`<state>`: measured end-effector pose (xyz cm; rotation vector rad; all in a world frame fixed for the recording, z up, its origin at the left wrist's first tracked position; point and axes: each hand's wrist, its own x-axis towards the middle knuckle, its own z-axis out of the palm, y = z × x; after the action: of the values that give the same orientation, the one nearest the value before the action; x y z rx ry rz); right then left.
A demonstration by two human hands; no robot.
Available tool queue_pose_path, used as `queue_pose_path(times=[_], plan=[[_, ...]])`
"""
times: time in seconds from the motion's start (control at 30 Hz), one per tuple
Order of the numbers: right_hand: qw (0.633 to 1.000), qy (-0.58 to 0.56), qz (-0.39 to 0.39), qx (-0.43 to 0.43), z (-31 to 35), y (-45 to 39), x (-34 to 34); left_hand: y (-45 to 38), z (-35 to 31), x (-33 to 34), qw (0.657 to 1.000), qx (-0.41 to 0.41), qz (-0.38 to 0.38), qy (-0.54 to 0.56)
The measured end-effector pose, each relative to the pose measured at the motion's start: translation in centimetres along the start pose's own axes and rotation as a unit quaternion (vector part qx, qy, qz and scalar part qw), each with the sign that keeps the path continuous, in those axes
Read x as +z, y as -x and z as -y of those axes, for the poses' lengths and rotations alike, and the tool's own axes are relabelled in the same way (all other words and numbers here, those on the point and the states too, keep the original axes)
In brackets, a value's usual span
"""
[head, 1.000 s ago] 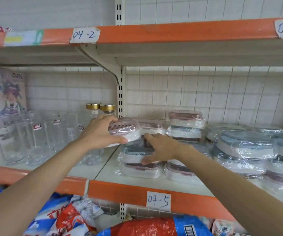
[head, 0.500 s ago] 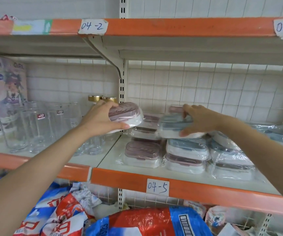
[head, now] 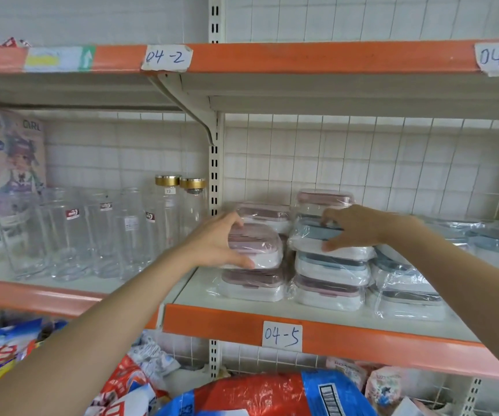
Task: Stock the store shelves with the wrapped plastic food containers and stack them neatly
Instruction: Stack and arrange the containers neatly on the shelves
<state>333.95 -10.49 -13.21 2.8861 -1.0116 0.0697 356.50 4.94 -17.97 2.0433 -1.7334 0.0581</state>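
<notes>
Shelf 04-5 | left hand is gripping pink box atop pink stack | right hand is gripping blue box atop neighbouring stack | step: seating both | next: squaring edges, releasing

The shelf edge is orange with a white paper label written in blue ink, and the back wall behind it is a white grid of small squares. The wrapped containers have white bases: the one under the left hand has a pink lid, the one under the right hand a grey-blue lid. The glasses are clear with small red stickers, two jars have gold caps, and the bags below are red, blue and white.
</notes>
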Motion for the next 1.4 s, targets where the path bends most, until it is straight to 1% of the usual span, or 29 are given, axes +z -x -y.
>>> queue_pose_path(times=[0.1, 0.23, 0.3, 0.4, 0.5, 0.53, 0.67, 0.73, 0.77, 0.8, 0.87, 0.9, 0.97, 1.07, 1.1, 1.23, 1.27, 1.33, 1.4], plan=[[1.0, -0.003, 0.001, 0.027, -0.7, 0.3, 0.0, -0.7, -0.7, 1.6, 0.999, 0.025, 0.035, 0.009], [0.999, -0.009, 0.015, 0.033, -0.6, 0.2, -0.1, -1.2, -0.4, 3.0, 0.997, 0.026, 0.074, 0.016], [0.999, -0.002, 0.02, 0.036, -0.4, 0.1, 0.0, -1.2, -0.2, 3.1, 0.996, 0.021, 0.086, 0.017], [1.0, 0.004, 0.007, 0.027, 0.0, -0.5, 0.1, -1.3, -0.1, 3.2, 0.996, 0.02, 0.09, 0.002], [0.998, -0.047, -0.048, -0.011, 0.4, -1.3, 0.2, -1.6, 0.5, 3.0, 0.995, 0.018, 0.095, 0.004], [0.995, -0.064, -0.072, -0.009, 0.3, -2.0, 0.5, -1.6, 0.7, 2.9, 0.995, 0.021, 0.098, 0.001], [0.989, -0.015, -0.14, 0.054, -0.2, -4.0, 0.3, -1.8, 1.2, 2.3, 0.993, 0.032, 0.115, -0.025], [0.982, -0.009, -0.166, 0.086, -0.5, -4.7, -0.5, -2.0, 0.9, 2.1, 0.99, 0.034, 0.118, -0.065], [0.981, -0.023, -0.164, 0.104, -0.7, -4.9, -1.0, -2.0, 0.6, 2.0, 0.986, 0.035, 0.118, -0.109], [0.98, -0.04, -0.153, 0.121, -1.1, -5.3, -1.3, -2.0, 0.2, 2.2, 0.98, 0.037, 0.117, -0.159], [0.984, -0.042, -0.096, 0.143, -1.9, -5.8, -1.7, -2.0, -0.5, 3.1, 0.967, 0.04, 0.108, -0.225], [0.987, -0.035, -0.07, 0.141, -2.3, -6.1, -1.5, -2.0, -0.7, 3.6, 0.966, 0.042, 0.094, -0.237], [0.988, -0.049, -0.069, 0.126, -2.8, -6.7, -0.9, -2.2, -0.9, 4.3, 0.968, 0.052, 0.057, -0.239], [0.976, -0.126, -0.129, 0.124, -3.1, -7.2, -0.6, -2.7, -0.5, 4.6, 0.97, 0.057, 0.043, -0.231], [0.972, -0.132, -0.153, 0.123, -2.9, -7.4, -0.8, -2.8, -0.4, 4.4, 0.97, 0.057, 0.046, -0.231], [0.971, -0.089, -0.2, 0.092, -0.9, -8.6, -1.7, -2.8, -0.1, 3.9, 0.969, 0.056, 0.06, -0.232], [0.968, -0.086, -0.223, 0.081, -0.2, -8.8, -1.9, -2.8, 0.0, 3.8, 0.969, 0.052, 0.064, -0.231], [0.958, -0.098, -0.265, 0.053, 1.6, -9.5, -2.3, -2.7, 0.4, 3.5, 0.971, 0.041, 0.072, -0.225], [0.957, -0.121, -0.264, 0.024, 3.4, -10.5, -2.1, -2.7, 0.9, 3.3, 0.972, 0.036, 0.075, -0.218]])
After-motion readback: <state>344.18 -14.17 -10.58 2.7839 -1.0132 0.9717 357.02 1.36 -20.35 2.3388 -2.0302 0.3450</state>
